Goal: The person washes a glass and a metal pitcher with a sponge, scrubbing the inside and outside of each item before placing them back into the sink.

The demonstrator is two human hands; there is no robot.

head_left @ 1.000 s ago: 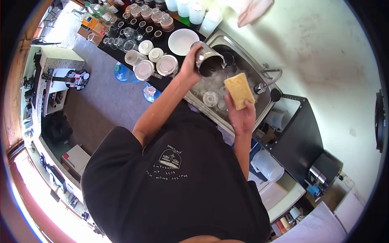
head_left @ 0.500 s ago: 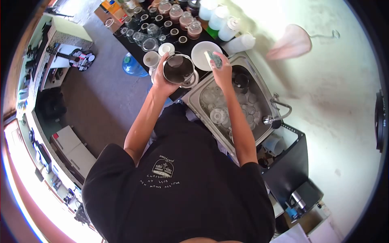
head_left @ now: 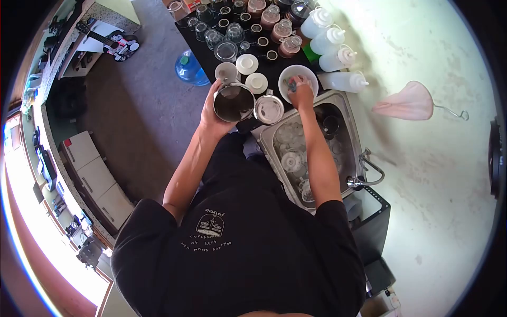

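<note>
My left hand (head_left: 213,115) grips a round metal pitcher (head_left: 233,103), its open mouth tilted up toward me and its inside dark. My right hand (head_left: 301,96) is closed on a sponge (head_left: 291,85) inside a white bowl (head_left: 282,75) on the black counter; fingers partly cover the sponge. A round vessel with a pale inside and shiny rim (head_left: 269,110) stands beside the pitcher. Two small white round dishes (head_left: 256,83) and a clear glass cup (head_left: 226,71) sit just beyond.
A steel sink (head_left: 268,145) holding several glasses in water lies under my right forearm, with a curved faucet (head_left: 372,179) at its right. Several jars and glasses (head_left: 235,33) crowd the counter. Squeeze bottles (head_left: 338,58) line the wall. A blue water jug (head_left: 190,68) stands on the floor.
My right hand has lowered the sponge into the white bowl; before, it held it above the bowl's edge. The pitcher stays in my left hand. The whole view has shifted.
</note>
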